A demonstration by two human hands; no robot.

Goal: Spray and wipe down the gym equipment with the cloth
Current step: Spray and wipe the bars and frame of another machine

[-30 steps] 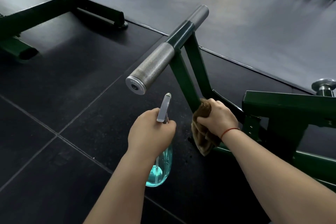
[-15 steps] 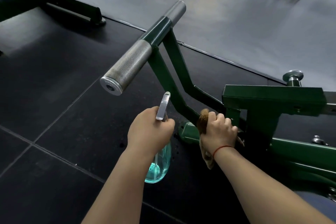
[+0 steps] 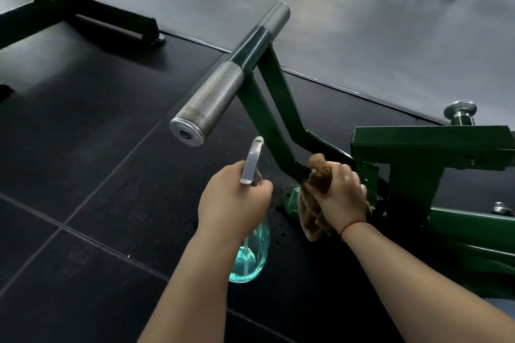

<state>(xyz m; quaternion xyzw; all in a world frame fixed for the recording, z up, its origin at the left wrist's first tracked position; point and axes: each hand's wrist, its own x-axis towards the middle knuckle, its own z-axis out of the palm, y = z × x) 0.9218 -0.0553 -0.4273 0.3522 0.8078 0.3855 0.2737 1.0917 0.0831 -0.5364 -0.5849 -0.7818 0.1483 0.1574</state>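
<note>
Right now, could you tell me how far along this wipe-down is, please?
Done: nothing clearly reads as finished. In hand: the right hand grips the brown cloth around the lower end of the green strut, while the left hand holds the spray bottle. Left, probably: the knurled handle and the green frame.

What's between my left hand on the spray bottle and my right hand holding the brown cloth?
Head view: the machine's rounded green metal foot on black rubber floor; nothing else.
</note>
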